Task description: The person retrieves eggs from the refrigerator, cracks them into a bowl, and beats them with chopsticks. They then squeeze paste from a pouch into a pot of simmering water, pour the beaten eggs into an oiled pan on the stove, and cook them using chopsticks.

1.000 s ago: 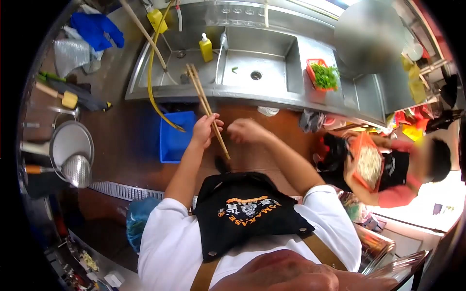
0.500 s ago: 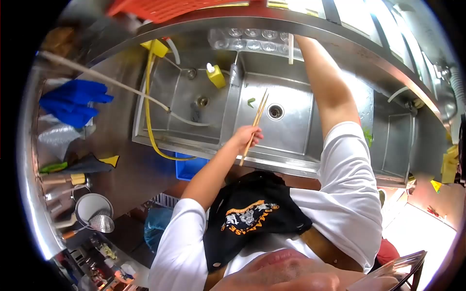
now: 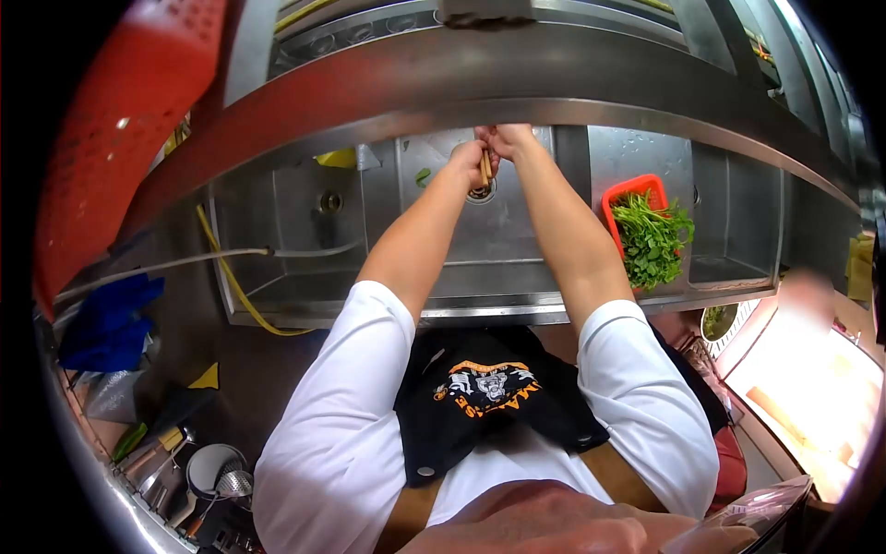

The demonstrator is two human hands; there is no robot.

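Over the middle sink basin, my left hand is closed around a pair of wooden chopsticks. My right hand meets it, fingers curled in at the upper part of the chopsticks. The shelf edge partly covers the right hand, so its exact grip is hard to see. Just below the chopsticks lies the round drain. A small green leaf scrap rests on the basin floor left of my left hand.
A metal shelf beam crosses above the sink. Right of my right arm stands a red basket of leafy greens. A yellow hose and pale hose lie left. A red perforated basket hangs upper left.
My right hand has come back from the glasses behind the sink to meet my left hand. The left hand has moved farther over the basin with the chopsticks. The view has shifted, revealing the greens.
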